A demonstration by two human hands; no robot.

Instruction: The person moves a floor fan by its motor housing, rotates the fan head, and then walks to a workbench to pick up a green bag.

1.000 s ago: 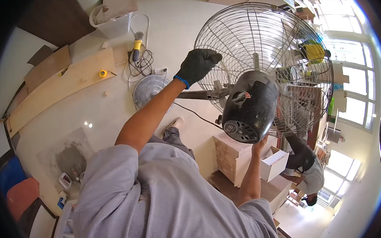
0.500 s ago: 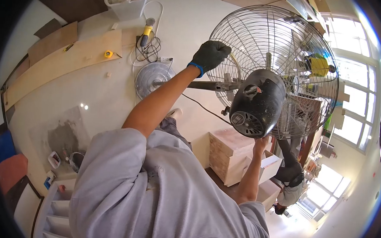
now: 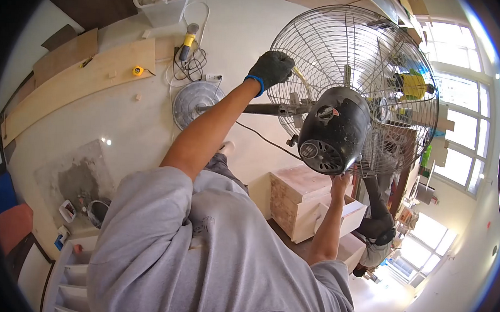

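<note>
Up in the upper right of the frame stands a large pedestal fan with a round chrome wire cage point(image 3: 377, 55) and a black drum-shaped motor housing point(image 3: 333, 137). The cage faces away toward the bright windows point(image 3: 463, 132) at the right edge, while the vented back of the motor points down toward the camera; the fan's axis runs from the lower centre up to the upper right. Its grey pole point(image 3: 263, 108) stretches leftward to a round metal base point(image 3: 194, 100) on the pale floor point(image 3: 123, 122).

The left hand point(image 3: 270, 69), in a dark glove with a blue cuff, is clamped on the wires at the cage's left rim. The right hand point(image 3: 339, 184), bare, presses up against the underside of the motor housing; whether its fingers are closed around anything I cannot tell.

Just below the motor sit a light wooden box point(image 3: 293, 197) and an open white box point(image 3: 351, 210), close under the right forearm. A black power cord point(image 3: 262, 141) runs across the floor. Left of the base the floor is open, with a long plywood board point(image 3: 74, 84) in the upper left and a yellow power tool point(image 3: 187, 42) with coiled cable near the top. Another person point(image 3: 378, 228) bends over at the lower right.
</note>
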